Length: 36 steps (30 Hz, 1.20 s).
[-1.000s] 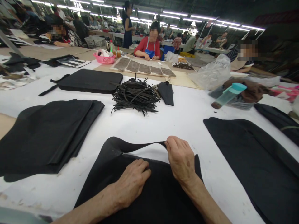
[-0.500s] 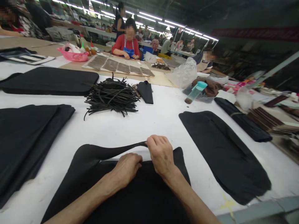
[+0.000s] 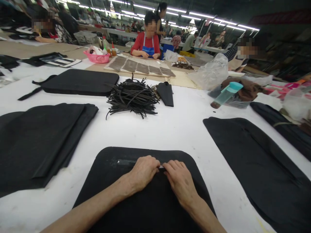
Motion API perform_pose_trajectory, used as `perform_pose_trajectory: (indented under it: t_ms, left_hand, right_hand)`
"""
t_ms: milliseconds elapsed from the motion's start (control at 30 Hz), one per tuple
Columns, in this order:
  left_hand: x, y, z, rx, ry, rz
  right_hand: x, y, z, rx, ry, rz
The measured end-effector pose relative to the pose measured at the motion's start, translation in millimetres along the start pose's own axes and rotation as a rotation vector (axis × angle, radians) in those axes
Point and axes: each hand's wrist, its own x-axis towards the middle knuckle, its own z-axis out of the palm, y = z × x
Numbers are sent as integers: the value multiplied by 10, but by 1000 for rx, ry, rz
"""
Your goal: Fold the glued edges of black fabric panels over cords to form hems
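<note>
A large black panel of fabric or leather-like material [image 3: 143,207] with rounded far corners lies flat before me. Near its far edge runs a narrow dark opening or strip [image 3: 126,161] with a small pale mark at one end. My left hand [image 3: 144,173] has its fingers pinched at the panel's edge along this strip. Close beside it, my right hand [image 3: 181,179] grips the same edge with fingers bent and thumb underneath. A tiny white bit shows between the fingertips; its kind is unclear.
A heap of black strips [image 3: 132,97] sits beyond the panel. Black panels are stacked at left [image 3: 48,139]; another black piece [image 3: 262,165] lies right. A turquoise-capped container [image 3: 227,94] stands tilted near a plastic bag [image 3: 211,71]. A co-worker in red [image 3: 147,45] sits opposite.
The raised far edge of the panel is now laid flat. My right hand has come down from holding it up and sits beside my left. The view has turned left.
</note>
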Motion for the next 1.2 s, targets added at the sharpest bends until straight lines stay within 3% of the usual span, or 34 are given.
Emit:
perform_pose_trajectory:
  t_ms: [267, 467, 633, 867, 1033, 1200]
  left_hand:
    - [-440, -404, -245, 61, -23, -124]
    - [-743, -624, -272, 23, 71, -132]
    - [-735, -643, -169, 49, 161, -143]
    - [-659, -580, -154, 67, 197, -174]
    - [-660, -565, -198, 89, 196, -175]
    - [-658, -524, -154, 18, 289, -119]
  right_hand:
    - [82, 22, 12, -56, -77, 39]
    - [11, 127, -26, -104, -94, 93]
    - [-91, 147, -62, -119, -23, 130]
    - [-118, 2, -18, -190, 102, 54]
    - [76, -135, 19, -20, 30, -53]
    - [311, -290, 121, 72, -17, -56]
